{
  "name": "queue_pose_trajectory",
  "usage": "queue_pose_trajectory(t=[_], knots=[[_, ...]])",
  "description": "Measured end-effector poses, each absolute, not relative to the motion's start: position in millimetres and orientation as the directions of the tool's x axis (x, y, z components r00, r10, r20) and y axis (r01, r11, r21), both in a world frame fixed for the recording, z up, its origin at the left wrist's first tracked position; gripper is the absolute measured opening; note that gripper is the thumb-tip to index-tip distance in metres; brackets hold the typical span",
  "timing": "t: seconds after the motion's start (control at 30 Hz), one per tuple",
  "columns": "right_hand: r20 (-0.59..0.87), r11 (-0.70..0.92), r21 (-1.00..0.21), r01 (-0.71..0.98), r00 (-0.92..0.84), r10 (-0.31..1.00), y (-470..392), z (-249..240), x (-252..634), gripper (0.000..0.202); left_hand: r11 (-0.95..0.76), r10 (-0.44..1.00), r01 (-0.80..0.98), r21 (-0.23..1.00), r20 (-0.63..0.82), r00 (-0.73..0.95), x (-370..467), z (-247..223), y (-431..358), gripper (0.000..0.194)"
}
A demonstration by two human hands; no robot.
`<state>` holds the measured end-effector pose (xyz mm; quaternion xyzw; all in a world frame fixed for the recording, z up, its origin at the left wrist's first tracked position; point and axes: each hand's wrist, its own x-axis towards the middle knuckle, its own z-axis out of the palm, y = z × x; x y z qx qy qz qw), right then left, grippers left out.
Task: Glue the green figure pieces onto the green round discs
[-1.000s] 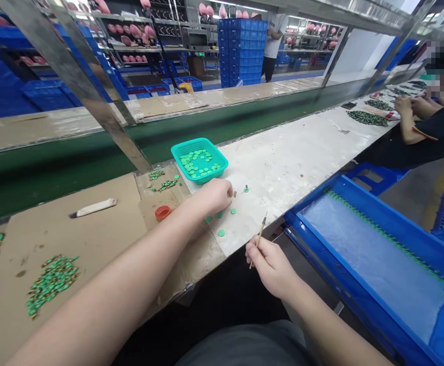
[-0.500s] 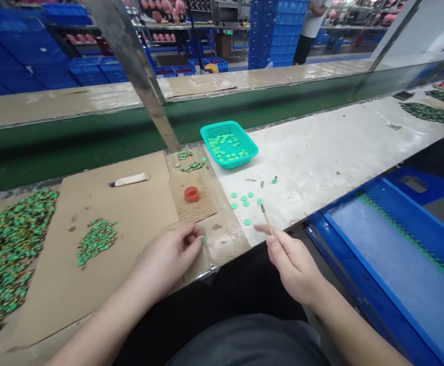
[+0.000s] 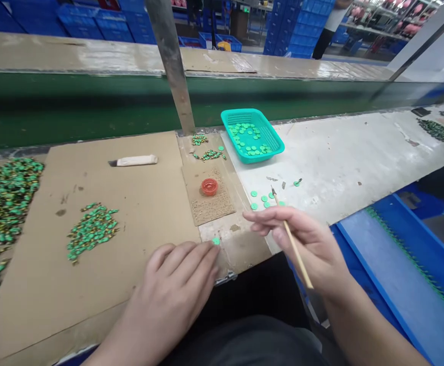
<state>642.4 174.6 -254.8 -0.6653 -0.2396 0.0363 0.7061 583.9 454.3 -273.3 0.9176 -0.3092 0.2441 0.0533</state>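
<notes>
In my right hand (image 3: 313, 249) is a thin wooden paintbrush (image 3: 294, 249), held between thumb and fingers, its dark tip over several green discs (image 3: 266, 205) on the white tabletop. My left hand (image 3: 184, 284) lies palm down by the table's near edge, fingers extended side by side, thumb hidden. Its fingertips touch or nearly touch a single green disc (image 3: 216, 241). Ahead of that, a small red cup (image 3: 209, 186) stands on a stained cardboard piece (image 3: 210, 211). Behind the discs sits a turquoise basket (image 3: 279, 147) holding more green discs.
Small green-and-gold pieces form a large pile (image 3: 4, 213) and a smaller heap (image 3: 92, 231) on cardboard (image 3: 141, 203). A wrapped-handle blade (image 3: 136, 160) lies behind them. A metal post (image 3: 174, 71) rises at the back. A blue tray (image 3: 405, 264) is at lower right.
My right hand has turned palm upward and drawn the brush tip off a disc. My left fingers have straightened from a curl. The view has shifted, moving table items.
</notes>
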Motion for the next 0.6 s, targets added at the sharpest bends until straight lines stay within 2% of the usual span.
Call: queue_pose_trajectory(t=[0.13, 0.27, 0.37, 0.43, 0.5, 0.6], knots=[[0.396, 0.013, -0.915, 0.402, 0.894, 0.212, 195, -257, 661, 0.030, -0.827, -0.488, -0.561, -0.010, 0.506, 0.711, 580, -283, 453, 0.029], [0.377, -0.110, -0.913, 0.393, 0.915, 0.142, 215, -254, 684, 0.036, -0.831, -0.446, -0.554, 0.060, 0.525, 0.725, 575, -291, 452, 0.033], [0.377, -0.087, -0.919, 0.384, 0.922, 0.083, 233, -248, 702, 0.020, -0.834, -0.392, -0.535, 0.134, 0.538, 0.746, 573, -298, 454, 0.036], [0.405, -0.051, -0.911, 0.410, 0.911, 0.075, 246, -246, 714, 0.008, -0.834, -0.363, -0.526, 0.168, 0.551, 0.751, 573, -303, 455, 0.035], [0.443, -0.042, -0.893, 0.448, 0.892, 0.091, 257, -245, 725, 0.008, -0.832, -0.337, -0.524, 0.179, 0.589, 0.735, 574, -309, 455, 0.032], [0.500, -0.157, -0.840, 0.519, 0.854, 0.146, 268, -247, 738, 0.011, -0.833, -0.299, -0.519, 0.192, 0.633, 0.714, 576, -317, 454, 0.030]])
